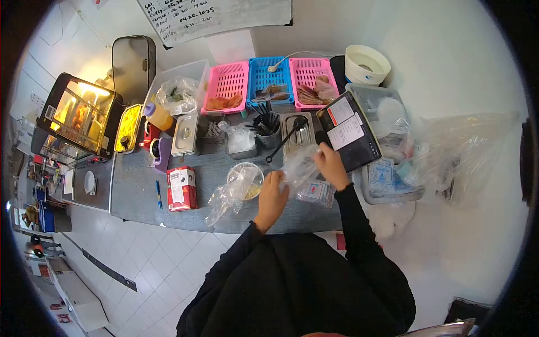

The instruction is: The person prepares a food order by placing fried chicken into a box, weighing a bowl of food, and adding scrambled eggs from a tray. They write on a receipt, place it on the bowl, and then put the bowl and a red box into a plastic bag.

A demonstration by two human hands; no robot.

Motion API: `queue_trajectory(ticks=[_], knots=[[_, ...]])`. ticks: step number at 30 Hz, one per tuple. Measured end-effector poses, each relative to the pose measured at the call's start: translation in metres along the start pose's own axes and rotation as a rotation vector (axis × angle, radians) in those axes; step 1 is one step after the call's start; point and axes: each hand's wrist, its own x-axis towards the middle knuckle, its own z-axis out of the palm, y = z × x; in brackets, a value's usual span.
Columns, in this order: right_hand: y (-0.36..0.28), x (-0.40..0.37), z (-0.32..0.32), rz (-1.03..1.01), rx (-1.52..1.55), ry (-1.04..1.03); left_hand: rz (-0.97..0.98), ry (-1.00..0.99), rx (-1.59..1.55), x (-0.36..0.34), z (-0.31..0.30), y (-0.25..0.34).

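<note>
A clear plastic bag [300,167] stretches between my two hands above the grey counter. My left hand [272,200] pinches its near left side with closed fingers. At its right end, my right hand [331,167] grips the plastic, close to the lower edge of a tablet [355,147]. Left of my left hand stands a round white tub [259,170] with something yellowish inside. Another crumpled clear bag [227,194] lies over the tub's left part. Under my right forearm, a flat clear packet [315,192] with a printed label rests on the counter.
Pink basket [229,78], blue basket [269,70] and steel lidded containers [185,135] line the back. A red-and-white package [182,189] and blue pen [159,195] lie left. Plastic tubs [393,194] stand right. A lit food warmer [78,115] is far left.
</note>
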Motion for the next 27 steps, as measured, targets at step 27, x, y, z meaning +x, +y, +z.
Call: queue_trajectory(ticks=[27], knots=[[-0.086, -0.027, 0.031, -0.192, 0.907, 0.000, -0.332, 0.433, -0.919, -0.047, -0.142, -0.061]])
